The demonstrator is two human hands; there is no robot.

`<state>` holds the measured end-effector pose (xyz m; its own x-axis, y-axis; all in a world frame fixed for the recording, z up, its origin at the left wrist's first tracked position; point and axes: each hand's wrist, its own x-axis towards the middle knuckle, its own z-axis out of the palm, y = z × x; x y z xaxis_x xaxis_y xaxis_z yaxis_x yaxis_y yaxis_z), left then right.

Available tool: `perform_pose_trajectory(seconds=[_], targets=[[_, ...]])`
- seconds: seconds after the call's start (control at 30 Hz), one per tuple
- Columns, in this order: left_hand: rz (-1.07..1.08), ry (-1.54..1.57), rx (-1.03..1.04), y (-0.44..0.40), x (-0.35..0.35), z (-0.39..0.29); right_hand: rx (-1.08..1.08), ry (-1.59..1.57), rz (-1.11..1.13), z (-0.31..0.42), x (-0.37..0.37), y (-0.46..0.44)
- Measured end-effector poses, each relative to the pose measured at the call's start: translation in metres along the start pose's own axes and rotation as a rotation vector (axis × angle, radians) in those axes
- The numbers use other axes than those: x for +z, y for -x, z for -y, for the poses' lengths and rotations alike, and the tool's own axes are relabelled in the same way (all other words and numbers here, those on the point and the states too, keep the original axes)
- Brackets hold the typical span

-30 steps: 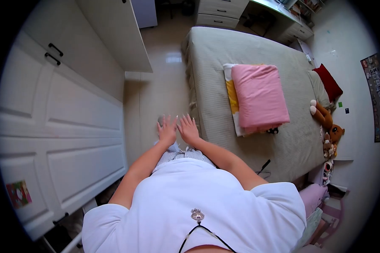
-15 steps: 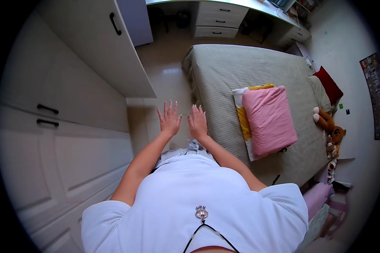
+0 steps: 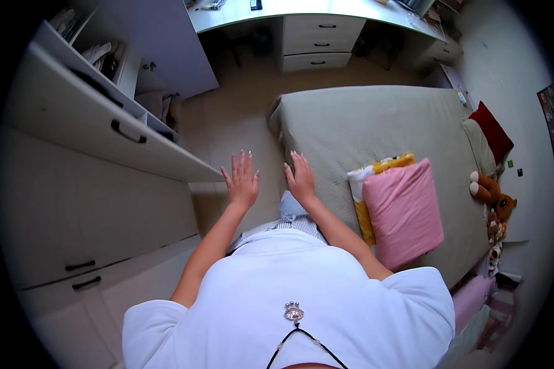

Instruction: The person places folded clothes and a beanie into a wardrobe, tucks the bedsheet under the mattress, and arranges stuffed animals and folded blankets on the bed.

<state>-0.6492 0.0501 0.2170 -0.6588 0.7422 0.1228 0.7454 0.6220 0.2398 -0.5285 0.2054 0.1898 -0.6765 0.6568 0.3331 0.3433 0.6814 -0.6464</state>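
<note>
My left hand point(image 3: 242, 182) is raised in front of my waist with its fingers spread, over the floor point(image 3: 221, 123). My right hand point(image 3: 301, 178) is level with it, near the side of the bed point(image 3: 351, 117), fingers apart and nothing held. A gap lies between the two hands. On the bed, to the right of my right hand, a folded pink quilt point(image 3: 403, 212) rests on a yellow and white folded cloth point(image 3: 362, 206). Neither hand touches them.
An open wardrobe door point(image 3: 104, 123) stands at the left, with shelves point(image 3: 129, 71) behind it. A long white desk point(image 3: 277, 7) with drawers point(image 3: 320, 43) spans the far side. A red pillow point(image 3: 491, 132) and a brown plush bear point(image 3: 489, 187) lie along the bed's right edge.
The view has moved forward along the bed, and the wardrobe shelves and more of the desk have come into view. My hands have moved farther apart, both still empty.
</note>
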Motion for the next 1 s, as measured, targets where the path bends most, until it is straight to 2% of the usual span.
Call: perform_pose_trajectory(seconds=[0.13, 0.33, 0.43, 0.7, 0.93, 0.97, 1.0], targets=[[0.005, 0.016, -0.031, -0.096, -0.004, -0.012, 0.048, -0.225, 0.037, -0.015, -0.015, -0.108], [-0.157, 0.081, 0.027, -0.219, -0.008, -0.038, 0.026, -0.129, -0.035, -0.054, -0.025, -0.222], [-0.1, 0.063, 0.0, -0.264, 0.007, -0.037, -0.002, -0.132, -0.101, -0.073, -0.014, -0.26], [-0.002, 0.088, 0.17, -0.411, 0.058, -0.023, 0.245, -0.081, -0.231, -0.114, 0.029, -0.336], [0.124, 0.1, 0.412, -0.607, 0.064, 0.008, 0.53, 0.041, -0.492, -0.148, 0.067, -0.455], [0.036, 0.098, 0.446, -0.632, 0.059, 0.013, 0.608, -0.001, -0.532, -0.15, 0.077, -0.473], [0.138, 0.127, 0.485, -0.661, 0.058, 0.022, 0.609, 0.02, -0.558, -0.149, 0.087, -0.492]])
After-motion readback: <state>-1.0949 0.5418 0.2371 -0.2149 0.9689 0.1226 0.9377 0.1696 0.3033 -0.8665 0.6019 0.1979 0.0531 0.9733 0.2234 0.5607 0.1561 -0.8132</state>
